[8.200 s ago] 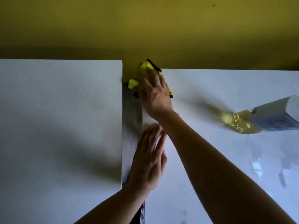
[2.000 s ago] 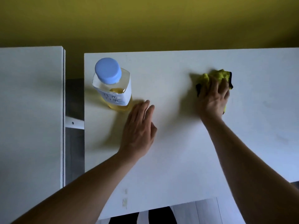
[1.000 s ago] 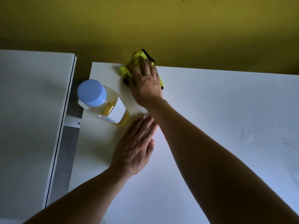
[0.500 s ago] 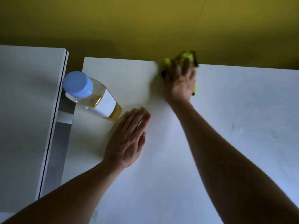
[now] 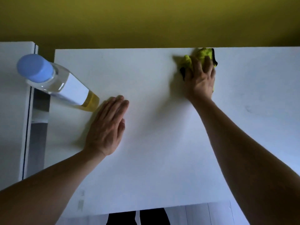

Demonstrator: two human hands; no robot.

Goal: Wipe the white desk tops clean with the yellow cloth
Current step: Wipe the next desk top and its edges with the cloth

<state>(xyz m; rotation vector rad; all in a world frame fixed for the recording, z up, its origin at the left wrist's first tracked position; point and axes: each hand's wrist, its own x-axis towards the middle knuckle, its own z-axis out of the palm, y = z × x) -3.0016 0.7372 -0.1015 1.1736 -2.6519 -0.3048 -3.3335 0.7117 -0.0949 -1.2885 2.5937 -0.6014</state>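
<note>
The white desk top (image 5: 159, 168) fills most of the view. My right hand (image 5: 200, 80) presses the bunched yellow cloth (image 5: 203, 56), which has a black edge, against the desk's far edge right of centre. The palm hides most of the cloth. My left hand (image 5: 108, 127) lies flat on the desk at centre left, fingers together, holding nothing. A second white desk top (image 5: 13, 111) stands at the left across a narrow gap.
A clear bottle (image 5: 56, 83) with a blue cap, white label and yellow liquid stands at the desk's left side, just beyond my left fingertips. A yellow wall (image 5: 146, 18) runs behind both desks. The near desk edge and floor show at the bottom.
My right hand has slid the cloth to the right along the desk's far edge. My left hand stays flat beside the bottle.
</note>
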